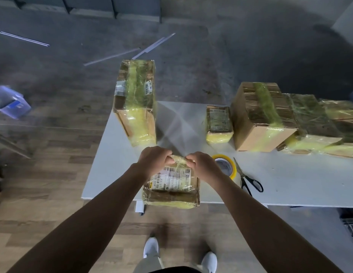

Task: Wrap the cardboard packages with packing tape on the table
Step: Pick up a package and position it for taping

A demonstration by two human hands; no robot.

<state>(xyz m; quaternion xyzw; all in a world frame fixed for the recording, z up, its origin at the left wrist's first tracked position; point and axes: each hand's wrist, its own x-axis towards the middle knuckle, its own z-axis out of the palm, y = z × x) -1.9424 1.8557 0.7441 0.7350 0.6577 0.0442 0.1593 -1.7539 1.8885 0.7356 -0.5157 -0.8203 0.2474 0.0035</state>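
Observation:
A small cardboard package (pixel 171 189) with a white shipping label and yellowish tape around it lies at the near edge of the white table (pixel 290 186). My left hand (pixel 155 159) and my right hand (pixel 203 164) both pinch the taped far edge of this package, fingers curled over it. A roll of yellowish packing tape (pixel 228 165) lies flat just right of my right hand. Black-handled scissors (pixel 248 179) lie beside the roll.
A tall taped box (pixel 136 101) stands at the table's far left corner. A small taped package (pixel 219 124), a larger taped box (pixel 260 117) and more taped packages (pixel 325 127) line the far right. Wooden floor lies below; a blue bin (pixel 11 102) sits at the left.

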